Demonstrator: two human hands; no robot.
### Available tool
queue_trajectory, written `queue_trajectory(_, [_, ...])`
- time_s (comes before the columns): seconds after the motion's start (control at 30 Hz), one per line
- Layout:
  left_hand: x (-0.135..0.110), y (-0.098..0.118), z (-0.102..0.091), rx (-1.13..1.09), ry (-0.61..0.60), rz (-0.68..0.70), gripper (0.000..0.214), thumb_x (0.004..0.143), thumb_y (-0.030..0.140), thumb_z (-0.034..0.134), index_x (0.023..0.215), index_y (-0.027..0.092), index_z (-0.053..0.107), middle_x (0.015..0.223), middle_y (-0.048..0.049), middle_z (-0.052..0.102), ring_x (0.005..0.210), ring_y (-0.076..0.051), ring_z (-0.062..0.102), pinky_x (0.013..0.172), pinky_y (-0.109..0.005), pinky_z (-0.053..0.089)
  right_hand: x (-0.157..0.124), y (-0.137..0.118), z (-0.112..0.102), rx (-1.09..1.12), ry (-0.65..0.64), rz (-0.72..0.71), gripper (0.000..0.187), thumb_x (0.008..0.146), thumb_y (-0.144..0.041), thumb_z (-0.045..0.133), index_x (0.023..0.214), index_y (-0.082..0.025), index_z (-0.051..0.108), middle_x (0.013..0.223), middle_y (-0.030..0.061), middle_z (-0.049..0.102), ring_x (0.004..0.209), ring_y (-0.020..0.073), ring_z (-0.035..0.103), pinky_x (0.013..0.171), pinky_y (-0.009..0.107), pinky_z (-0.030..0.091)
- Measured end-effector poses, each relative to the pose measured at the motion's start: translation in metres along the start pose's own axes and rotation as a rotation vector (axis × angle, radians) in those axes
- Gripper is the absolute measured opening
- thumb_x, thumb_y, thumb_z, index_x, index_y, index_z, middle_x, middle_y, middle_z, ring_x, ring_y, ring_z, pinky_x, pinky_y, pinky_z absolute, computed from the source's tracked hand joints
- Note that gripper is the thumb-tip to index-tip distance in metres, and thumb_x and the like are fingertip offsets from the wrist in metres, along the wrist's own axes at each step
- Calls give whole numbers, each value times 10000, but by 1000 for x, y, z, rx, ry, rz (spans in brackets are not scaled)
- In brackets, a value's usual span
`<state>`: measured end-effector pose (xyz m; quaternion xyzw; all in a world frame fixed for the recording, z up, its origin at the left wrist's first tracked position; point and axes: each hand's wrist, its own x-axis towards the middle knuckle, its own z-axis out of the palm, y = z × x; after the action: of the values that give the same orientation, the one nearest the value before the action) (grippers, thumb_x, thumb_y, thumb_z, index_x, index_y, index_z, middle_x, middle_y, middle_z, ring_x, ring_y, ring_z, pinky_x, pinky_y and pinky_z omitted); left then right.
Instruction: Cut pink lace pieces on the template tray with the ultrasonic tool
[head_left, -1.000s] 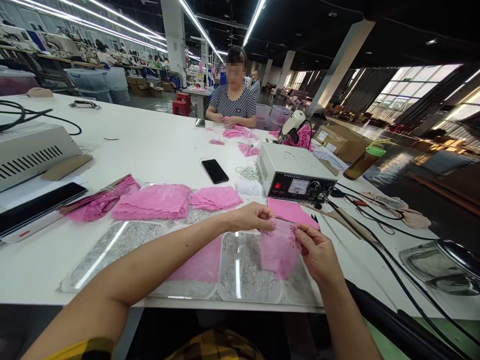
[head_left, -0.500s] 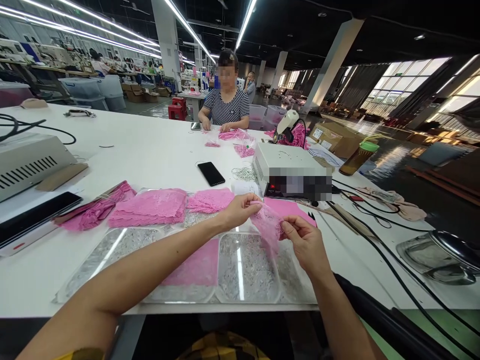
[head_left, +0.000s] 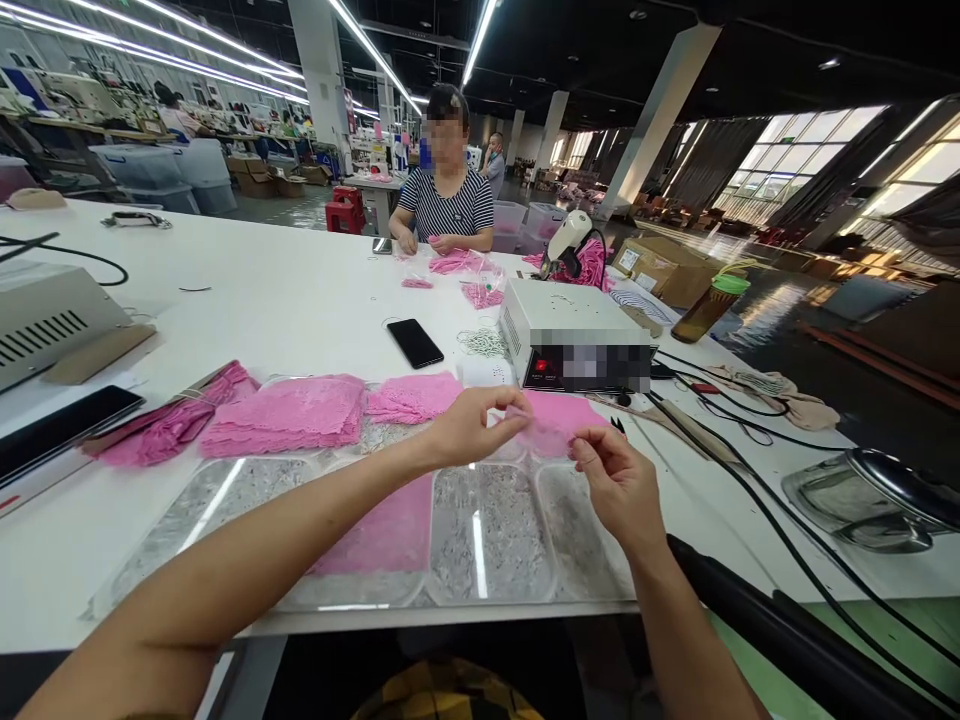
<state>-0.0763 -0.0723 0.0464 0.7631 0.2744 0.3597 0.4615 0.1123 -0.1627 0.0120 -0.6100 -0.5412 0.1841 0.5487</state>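
A small, sheer piece of pink lace fabric (head_left: 546,442) stretches between my two hands, above the clear plastic sheet (head_left: 491,540). My left hand (head_left: 476,425) pinches its left end between thumb and fingers. At its right end, the closed fingertips of my right hand (head_left: 615,480) grip the edge. Behind the lace lies a flat pink sheet (head_left: 570,408), and the two pinks partly blend. Left of my hands rest a tall stack of pink lace pieces (head_left: 285,412) and a smaller lace stack (head_left: 412,396). Another pink piece (head_left: 386,530) lies partly under my left forearm.
Beyond my hands stands a white control box (head_left: 577,310) with a blurred front panel. A phone (head_left: 415,343) lies left of it. Black cables (head_left: 757,470) and a glass pot (head_left: 862,505) occupy the right side. Across the table, a person in stripes (head_left: 450,205) handles pink pieces.
The lace has gone from hanging down below my fingers to a flatter, shallower span between my hands. My left thumb is now extended along it. The view has shifted slightly.
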Motion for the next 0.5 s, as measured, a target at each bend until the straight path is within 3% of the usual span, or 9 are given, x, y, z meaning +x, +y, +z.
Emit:
queue_trajectory(0.1, [-6,-5,0,32,8,-34,67,768,165,606,725,153,656,702,7,608,709,-120,564,727,-252,454,-7,1,-4,-25,-28,11,231,801,-418,582,813,-193,634,655,-4,622,569,124,567,567,262,481])
queue_trajectory(0.23, [7,-16,14,-19,-45,-179,85,808,159,579,748,134,635,547,46,521,496,-91,544,551,-219,449,-15,-5,-12,-114,-8,-20,217,814,-402,587,818,-196,653,684,3,646,576,122,578,580,253,487])
queue_trajectory(0.37, [21,-12,26,-172,-185,-237,71,862,156,556,843,122,615,729,-20,663,649,-100,662,622,-206,515,-28,-21,-20,-293,139,-182,130,837,-321,593,833,-210,661,703,-1,658,583,113,570,597,239,471])
queue_trajectory(0.43, [17,-12,22,-216,-270,-251,63,859,164,578,851,123,625,768,-33,688,718,-107,679,684,-218,532,-38,-27,-22,-314,57,-287,91,847,-267,587,854,-217,663,748,1,674,604,106,581,615,228,473])
queue_trajectory(0.5, [4,-18,10,-216,-343,-285,57,829,163,612,819,121,648,724,-24,689,690,-110,671,677,-221,532,-47,-26,-21,-283,-153,-345,104,859,-237,570,895,-224,666,800,2,691,614,97,593,612,212,478])
